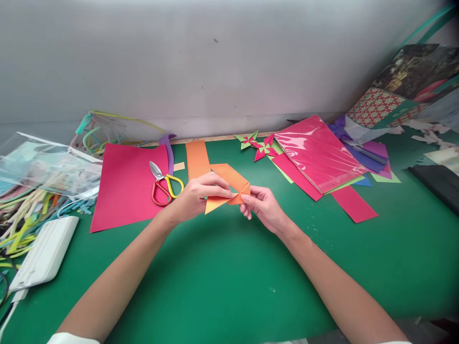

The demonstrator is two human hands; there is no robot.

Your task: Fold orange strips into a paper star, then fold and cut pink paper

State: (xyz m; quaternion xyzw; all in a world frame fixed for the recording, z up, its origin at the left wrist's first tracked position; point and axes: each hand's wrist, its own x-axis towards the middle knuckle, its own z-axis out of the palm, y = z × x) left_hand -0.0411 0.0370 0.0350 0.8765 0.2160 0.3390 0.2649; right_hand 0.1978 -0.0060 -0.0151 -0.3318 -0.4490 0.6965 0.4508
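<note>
Folded orange paper piece point(234, 177) centred before you, pinched by your left hand point(199, 197) and right hand point(264, 203), likely to pin its crossed folds. Red-and-yellow-handled metal scissors point(159, 177) lie partly on the red paper sheet point(125, 186), perhaps for reach. Smooth green tabletop point(229, 277); pale grey wall point(215, 76) behind.

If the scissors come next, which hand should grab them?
Probably the left hand: it's close to the scissors, while the right hand is farther off. Both hold the orange paper, though.
</note>
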